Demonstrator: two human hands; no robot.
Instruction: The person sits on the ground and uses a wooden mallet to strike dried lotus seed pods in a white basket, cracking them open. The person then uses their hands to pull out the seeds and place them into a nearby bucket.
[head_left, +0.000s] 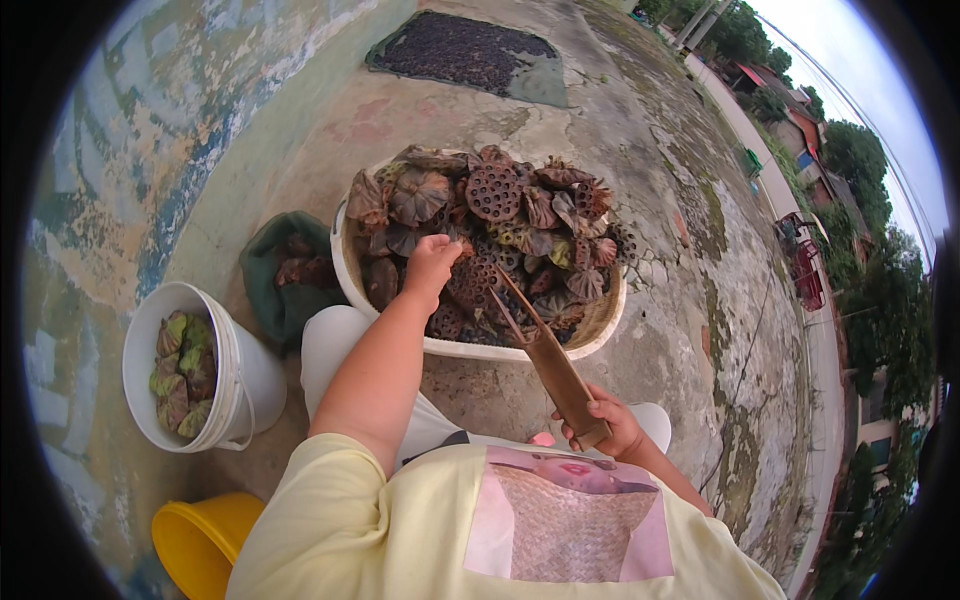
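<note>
In front of me stands an oval basket (517, 351) with a pale rim, heaped with dried brown lotus seed pods (493, 191). My left hand (433, 271) reaches over its near left part, with the fingertips closed on the edge of a brown lotus pod (474, 283). My right hand (611, 426) grips the lower end of a split bamboo tool (559, 371). Two thin pointed prongs rise from the tool's far end and lean over the basket, close to that pod. Loose dark bits lie under the pods at the basket's near side.
To my left, a white bucket (259, 390) holds greenish pods, and a green mesh bag (262, 277) has brown pods in it. A yellow bucket (196, 525) lies tipped nearby. Dark seeds (457, 52) are spread on a green sheet (546, 81) beyond the basket. A painted wall (150, 150) runs along the left.
</note>
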